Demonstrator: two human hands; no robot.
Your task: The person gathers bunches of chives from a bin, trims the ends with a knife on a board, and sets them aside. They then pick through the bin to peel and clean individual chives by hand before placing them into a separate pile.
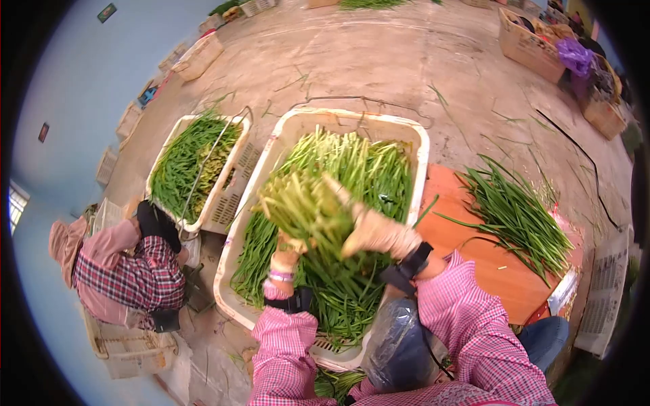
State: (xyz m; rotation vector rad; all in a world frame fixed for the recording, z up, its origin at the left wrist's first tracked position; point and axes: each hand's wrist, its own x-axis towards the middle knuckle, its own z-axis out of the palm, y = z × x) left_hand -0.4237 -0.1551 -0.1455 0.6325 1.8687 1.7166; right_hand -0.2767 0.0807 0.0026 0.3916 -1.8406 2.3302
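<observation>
A bunch of garlic chives, its pale stem ends up and its leaves hanging, is lifted over a large white plastic crate. My left hand is closed around its lower left side, the fingers partly hidden by stems. My right hand clasps the right side, fingers stretched along the stems and thumb apart below them. Both hands look gloved, with dark bands at the wrists. More garlic chives fill the crate beneath, stem ends toward the far side.
On my right, loose chives lie on an orange board. A smaller crate of greens stands at left, beside a seated person in a checked top. A wire hook lies by the crate's far rim. Other crates line the floor's edges.
</observation>
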